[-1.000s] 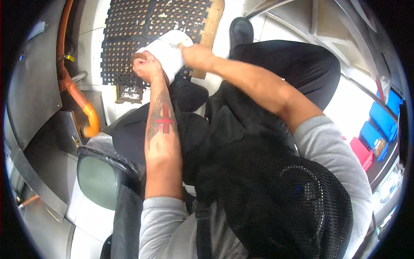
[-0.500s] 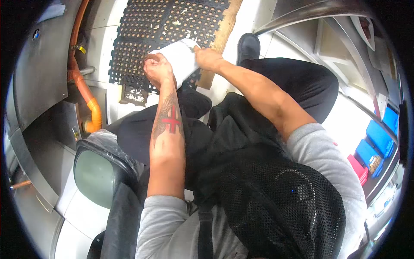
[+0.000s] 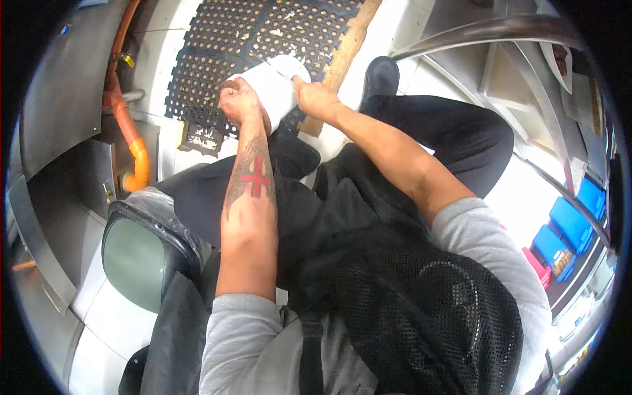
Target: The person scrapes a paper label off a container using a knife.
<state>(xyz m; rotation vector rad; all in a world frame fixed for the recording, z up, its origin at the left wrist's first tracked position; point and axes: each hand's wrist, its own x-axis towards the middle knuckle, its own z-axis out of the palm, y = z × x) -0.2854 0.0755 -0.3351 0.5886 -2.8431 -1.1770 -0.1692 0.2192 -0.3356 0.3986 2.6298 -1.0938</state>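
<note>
A thick, bright white chunk (image 3: 280,89) with brown skin at its left end, resembling a partly peeled root vegetable, is held above the floor mat in front of my knees. My left hand (image 3: 240,105) is closed around the brown end. On the other side, my right hand (image 3: 316,99) is closed on what looks like a thin-bladed knife (image 3: 271,64), whose narrow blade lies across the white surface. The knife's handle is hidden inside my fist.
Pale scraps lie on the black holed rubber mat (image 3: 217,39), which rests beside a brown board edge (image 3: 349,39). An orange pipe (image 3: 137,155) runs down the left. A dark-rimmed bin (image 3: 135,263) stands by my left leg. Metal shelving (image 3: 487,29) and blue boxes (image 3: 552,243) are on the right.
My right hand has shifted slightly left and down along the white chunk, and the thin blade now shows across its top. My left hand keeps its grip. The view has tilted a little.
</note>
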